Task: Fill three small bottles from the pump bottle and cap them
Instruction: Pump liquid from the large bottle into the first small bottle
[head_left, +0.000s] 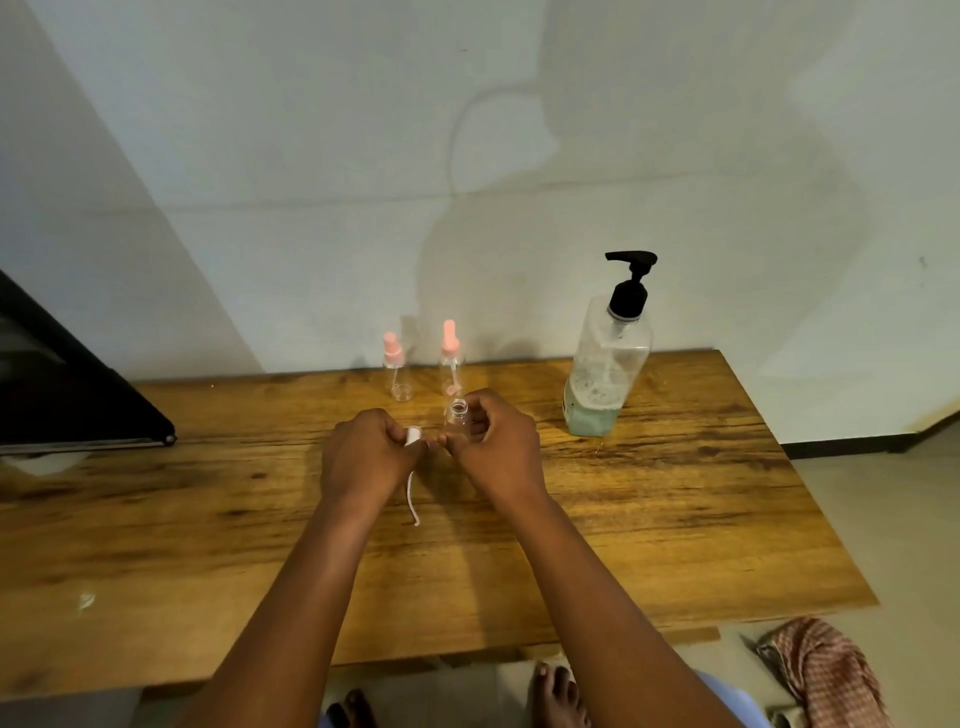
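My right hand (493, 447) holds a small clear bottle (457, 418) upright over the wooden table (675, 519), its neck open with no cap on. My left hand (363, 457) grips a white cap (413, 435) whose thin white tube (412, 499) hangs down below the fist. Two more small clear bottles stand at the back with pink tops on: one (397, 371) to the left, one (451, 358) directly behind the held bottle. The large pump bottle (605, 364) with a black pump head stands at the right, holding pale green liquid in its lower part.
A black flat object (78, 395) overhangs the table's left end. The wall runs right behind the bottles. A checked cloth (826, 670) lies on the floor at the lower right. My bare feet (556, 691) show below the table's front edge.
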